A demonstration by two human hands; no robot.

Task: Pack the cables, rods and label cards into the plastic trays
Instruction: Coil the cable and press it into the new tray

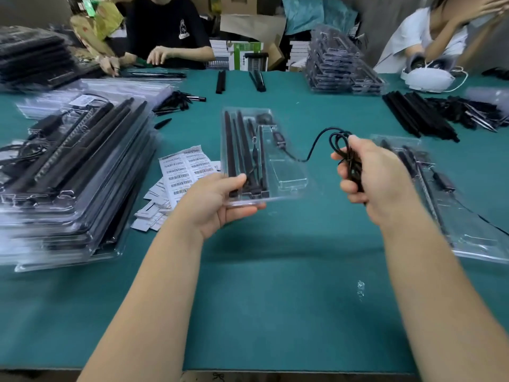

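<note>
Head view: my left hand (217,201) pinches the near edge of a clear plastic tray (286,175), thumb on top, black rods (230,150) lying lengthwise in its grooves. My right hand (369,175) grips a glossy black coiled cable (341,142) whose tail runs to a plug (279,139) seated in the tray. Bare green felt table (275,299) stretches toward me; label cards (183,172) lie left of the tray.
</note>
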